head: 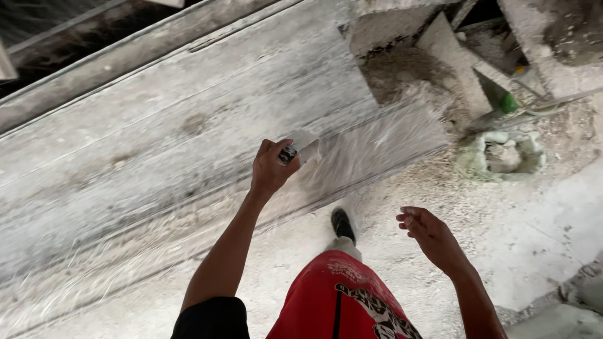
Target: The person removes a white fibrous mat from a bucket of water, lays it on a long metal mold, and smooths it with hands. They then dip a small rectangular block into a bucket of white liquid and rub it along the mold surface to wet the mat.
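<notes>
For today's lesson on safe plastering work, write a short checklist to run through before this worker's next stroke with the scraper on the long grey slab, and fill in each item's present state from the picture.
1. Left hand grips the scraper firmly: ok, fingers are closed round its handle.
2. Blade meets the slab: cannot tell, the tool is blurred.
3. Right hand is away from the blade: ok, it is open and empty, off to the side over the floor.
4. Footing: ok, the black shoe stands flat on the dusty floor beside the slab.
5. The bucket of plaster is near: ok, it stands on the floor past the slab's end.
6. Hand protection: not ok, both hands are bare.
</notes>
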`<state>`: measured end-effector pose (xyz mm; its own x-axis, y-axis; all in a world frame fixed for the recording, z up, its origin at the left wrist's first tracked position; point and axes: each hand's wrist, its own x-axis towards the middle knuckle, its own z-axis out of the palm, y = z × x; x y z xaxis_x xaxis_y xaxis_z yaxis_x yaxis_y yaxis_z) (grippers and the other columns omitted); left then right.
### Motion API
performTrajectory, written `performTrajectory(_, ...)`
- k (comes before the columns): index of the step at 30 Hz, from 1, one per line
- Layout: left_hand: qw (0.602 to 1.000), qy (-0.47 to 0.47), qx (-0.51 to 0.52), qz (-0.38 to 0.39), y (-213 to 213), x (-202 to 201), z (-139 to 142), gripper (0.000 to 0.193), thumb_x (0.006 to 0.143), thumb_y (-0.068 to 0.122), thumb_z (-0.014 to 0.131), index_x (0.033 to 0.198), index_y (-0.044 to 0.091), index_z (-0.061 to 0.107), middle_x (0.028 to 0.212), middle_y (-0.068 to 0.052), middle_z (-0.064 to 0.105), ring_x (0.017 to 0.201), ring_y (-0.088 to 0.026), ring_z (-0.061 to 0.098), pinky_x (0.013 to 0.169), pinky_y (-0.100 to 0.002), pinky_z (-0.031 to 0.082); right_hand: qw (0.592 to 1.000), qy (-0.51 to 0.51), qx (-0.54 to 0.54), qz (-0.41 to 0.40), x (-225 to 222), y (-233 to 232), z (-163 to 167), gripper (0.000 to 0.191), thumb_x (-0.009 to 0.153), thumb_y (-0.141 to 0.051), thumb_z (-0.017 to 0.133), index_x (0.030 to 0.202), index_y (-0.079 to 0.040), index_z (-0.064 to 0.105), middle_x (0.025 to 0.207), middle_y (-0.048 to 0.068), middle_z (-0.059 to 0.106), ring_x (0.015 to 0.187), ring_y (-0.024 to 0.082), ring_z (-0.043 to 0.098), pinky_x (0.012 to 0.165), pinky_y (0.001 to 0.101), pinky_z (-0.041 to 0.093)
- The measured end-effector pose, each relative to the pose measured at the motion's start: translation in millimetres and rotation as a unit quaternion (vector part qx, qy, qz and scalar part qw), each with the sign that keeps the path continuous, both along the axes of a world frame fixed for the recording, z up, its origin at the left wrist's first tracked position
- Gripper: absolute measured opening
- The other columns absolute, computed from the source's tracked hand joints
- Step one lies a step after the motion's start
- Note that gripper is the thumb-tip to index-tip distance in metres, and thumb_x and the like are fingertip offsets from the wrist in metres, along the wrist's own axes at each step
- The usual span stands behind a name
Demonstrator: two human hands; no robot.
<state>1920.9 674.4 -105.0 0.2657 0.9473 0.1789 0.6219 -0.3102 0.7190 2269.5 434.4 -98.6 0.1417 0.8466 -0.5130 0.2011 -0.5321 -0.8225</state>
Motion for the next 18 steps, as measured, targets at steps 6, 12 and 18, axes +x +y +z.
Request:
performTrajectory(6, 0.999, -0.013, 0.018, -0.040, 27, 95, 7, 0.051, 0.078, 0.027, 0.085, 0.123, 0.008, 0.071, 0.103, -0.013, 0.060, 0.086, -0.029, 0.066, 0.074, -0.043, 0.057, 0.999, 0.004, -0.023, -0.039, 87, 21, -25, 0.043, 0.103, -0.026, 0.050, 0.139, -0.003, 0.057, 0.127, 0.014, 0.071, 0.115, 0.026, 0.070, 0.094, 0.0407, 0.057)
performTrajectory(12, 0.999, -0.006, 0.033, 0.000, 34, 176, 13, 0.048, 0.077, 0.024, 0.084, 0.121, 0.008, 0.073, 0.101, -0.014, 0.061, 0.089, -0.030, 0.065, 0.076, -0.043, 0.057, 0.998, -0.030, -0.049, 0.035, 154, 72, -81, 0.046, 0.101, -0.034, 0.053, 0.137, -0.006, 0.059, 0.125, 0.013, 0.073, 0.112, 0.024, 0.073, 0.092, 0.0397, 0.059)
performTrajectory(18, 0.998, -0.006, 0.018, 0.065, 22, 260, 20, 0.049, 0.078, 0.024, 0.083, 0.122, 0.007, 0.071, 0.104, -0.014, 0.062, 0.092, -0.031, 0.064, 0.079, -0.043, 0.056, 0.989, -0.048, -0.031, 0.135, 227, 117, -132, 0.047, 0.101, -0.037, 0.055, 0.133, -0.004, 0.062, 0.117, 0.013, 0.075, 0.102, 0.023, 0.074, 0.085, 0.0382, 0.058)
